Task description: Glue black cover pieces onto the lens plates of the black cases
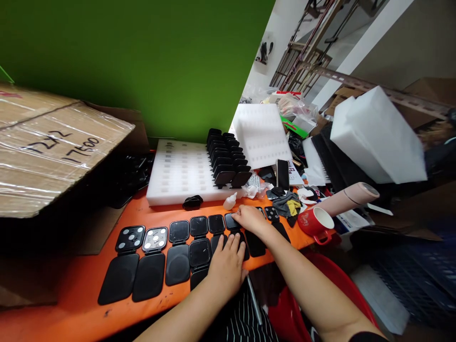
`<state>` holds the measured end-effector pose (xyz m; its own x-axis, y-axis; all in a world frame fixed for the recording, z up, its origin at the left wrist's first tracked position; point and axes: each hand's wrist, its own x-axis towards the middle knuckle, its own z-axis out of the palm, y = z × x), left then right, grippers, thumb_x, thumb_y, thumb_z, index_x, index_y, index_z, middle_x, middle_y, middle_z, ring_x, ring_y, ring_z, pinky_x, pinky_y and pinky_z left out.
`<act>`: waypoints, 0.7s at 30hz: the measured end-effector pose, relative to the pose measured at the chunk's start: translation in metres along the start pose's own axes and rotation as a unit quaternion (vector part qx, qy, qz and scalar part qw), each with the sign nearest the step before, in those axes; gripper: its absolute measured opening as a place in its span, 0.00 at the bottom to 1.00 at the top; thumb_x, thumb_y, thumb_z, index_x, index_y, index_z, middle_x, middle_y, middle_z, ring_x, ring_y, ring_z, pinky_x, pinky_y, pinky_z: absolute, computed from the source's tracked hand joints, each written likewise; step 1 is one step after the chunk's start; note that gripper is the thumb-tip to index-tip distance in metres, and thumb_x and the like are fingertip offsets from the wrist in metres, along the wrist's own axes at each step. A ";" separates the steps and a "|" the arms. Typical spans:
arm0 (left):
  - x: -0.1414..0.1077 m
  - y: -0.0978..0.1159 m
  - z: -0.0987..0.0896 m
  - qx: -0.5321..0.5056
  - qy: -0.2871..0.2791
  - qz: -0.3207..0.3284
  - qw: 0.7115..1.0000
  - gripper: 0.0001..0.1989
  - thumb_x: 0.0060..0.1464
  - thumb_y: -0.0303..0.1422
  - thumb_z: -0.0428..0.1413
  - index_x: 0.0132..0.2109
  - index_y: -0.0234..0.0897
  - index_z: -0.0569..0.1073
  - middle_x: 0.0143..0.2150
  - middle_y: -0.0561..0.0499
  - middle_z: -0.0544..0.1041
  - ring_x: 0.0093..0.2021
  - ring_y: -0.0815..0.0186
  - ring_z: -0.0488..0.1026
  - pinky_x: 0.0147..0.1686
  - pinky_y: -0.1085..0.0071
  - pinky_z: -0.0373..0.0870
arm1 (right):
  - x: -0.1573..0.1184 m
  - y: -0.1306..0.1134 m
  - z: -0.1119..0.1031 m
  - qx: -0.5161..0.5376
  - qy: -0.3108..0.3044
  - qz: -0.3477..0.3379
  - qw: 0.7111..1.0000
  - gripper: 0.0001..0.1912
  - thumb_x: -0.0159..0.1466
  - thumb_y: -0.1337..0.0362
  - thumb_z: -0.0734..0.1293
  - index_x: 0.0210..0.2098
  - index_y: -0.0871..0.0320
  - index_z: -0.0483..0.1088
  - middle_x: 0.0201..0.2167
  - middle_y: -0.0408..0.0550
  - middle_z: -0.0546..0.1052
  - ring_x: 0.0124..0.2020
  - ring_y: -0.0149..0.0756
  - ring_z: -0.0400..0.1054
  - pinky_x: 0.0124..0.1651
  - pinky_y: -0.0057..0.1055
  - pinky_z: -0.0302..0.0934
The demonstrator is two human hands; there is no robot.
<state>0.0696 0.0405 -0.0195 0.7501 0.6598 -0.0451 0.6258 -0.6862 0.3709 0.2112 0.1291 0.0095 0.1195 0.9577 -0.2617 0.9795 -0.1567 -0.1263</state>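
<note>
Black folding pads lie unfolded in a row on the orange table, each a small square panel hinged to a larger one. My left hand (228, 262) rests palm down with fingers apart on a dark pad (217, 243) near the middle. The fingers of my right hand (252, 221) are bent together at the upper corner of a small square panel (231, 221); whatever may be between the fingertips is hidden. At the left end, two small panels (130, 238) show pale round dots. Another folded panel (200, 252) lies on its larger part just left of my left hand.
A white foam block (178, 175) holds rows of upright black pads (224, 159). Before it are a small white bottle (230, 201) and a black bundle (193, 202). A cardboard box (60, 152) stands left; a red mug (315, 225), pink flask (347, 198) and cloths (285, 203) lie right.
</note>
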 end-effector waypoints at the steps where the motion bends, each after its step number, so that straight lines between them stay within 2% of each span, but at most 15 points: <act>1: 0.000 0.000 0.000 0.000 0.001 0.001 1.000 0.31 0.56 0.45 0.51 0.61 0.34 0.62 0.65 0.37 0.56 0.64 0.50 0.55 0.61 0.48 0.48 | 0.000 -0.001 -0.002 -0.008 -0.002 0.000 1.000 0.12 0.59 0.56 0.64 0.32 0.58 0.72 0.35 0.56 0.77 0.39 0.48 0.71 0.37 0.35 0.58; 4: 0.000 0.000 0.000 0.001 0.003 0.001 1.000 0.30 0.55 0.46 0.51 0.61 0.34 0.62 0.65 0.37 0.57 0.64 0.50 0.56 0.61 0.48 0.48 | -0.006 -0.003 -0.005 -0.036 0.004 0.007 0.999 0.15 0.58 0.54 0.66 0.36 0.60 0.72 0.35 0.58 0.77 0.39 0.50 0.71 0.39 0.38 0.60; 6: 0.000 0.000 0.000 0.001 0.004 0.001 1.000 0.31 0.55 0.45 0.51 0.61 0.34 0.62 0.65 0.38 0.56 0.64 0.50 0.55 0.61 0.48 0.48 | -0.013 -0.001 -0.002 -0.048 0.031 -0.015 0.998 0.13 0.62 0.58 0.62 0.39 0.60 0.72 0.36 0.58 0.77 0.40 0.48 0.71 0.42 0.39 0.61; 9: 0.001 0.000 0.001 -0.001 0.001 -0.001 1.000 0.32 0.55 0.45 0.52 0.62 0.31 0.61 0.65 0.37 0.57 0.64 0.51 0.55 0.62 0.48 0.47 | -0.027 0.007 0.010 -0.034 0.060 -0.138 0.988 0.17 0.63 0.70 0.57 0.46 0.59 0.71 0.46 0.54 0.75 0.50 0.42 0.67 0.52 0.38 0.58; 12: 0.001 0.001 0.001 -0.003 -0.005 -0.005 1.000 0.33 0.55 0.44 0.52 0.62 0.29 0.60 0.64 0.36 0.59 0.64 0.50 0.56 0.62 0.49 0.48 | -0.038 0.014 0.025 -0.021 0.030 -0.244 0.969 0.25 0.60 0.74 0.56 0.56 0.61 0.65 0.59 0.53 0.65 0.60 0.37 0.57 0.62 0.38 0.48; 14: 0.001 0.001 0.001 -0.003 -0.009 -0.008 1.000 0.32 0.55 0.44 0.52 0.62 0.30 0.60 0.64 0.36 0.59 0.63 0.50 0.56 0.62 0.49 0.48 | -0.042 0.017 0.031 -0.029 0.010 -0.256 0.966 0.25 0.61 0.74 0.56 0.57 0.62 0.63 0.61 0.54 0.62 0.62 0.37 0.54 0.65 0.41 0.42; 17: 0.001 0.002 0.000 0.000 -0.013 -0.013 1.000 0.31 0.56 0.43 0.51 0.62 0.29 0.61 0.64 0.35 0.59 0.64 0.50 0.56 0.62 0.50 0.47 | -0.044 0.016 0.031 -0.047 -0.007 -0.260 0.965 0.23 0.62 0.71 0.57 0.57 0.61 0.64 0.60 0.55 0.63 0.61 0.38 0.57 0.66 0.46 0.35; 21: 0.002 0.002 -0.002 0.002 -0.021 -0.008 1.000 0.32 0.56 0.43 0.51 0.61 0.26 0.61 0.63 0.34 0.59 0.64 0.49 0.55 0.62 0.49 0.47 | -0.043 0.009 0.024 -0.055 -0.009 -0.267 0.962 0.23 0.62 0.71 0.57 0.56 0.63 0.65 0.58 0.57 0.65 0.60 0.40 0.58 0.65 0.50 0.33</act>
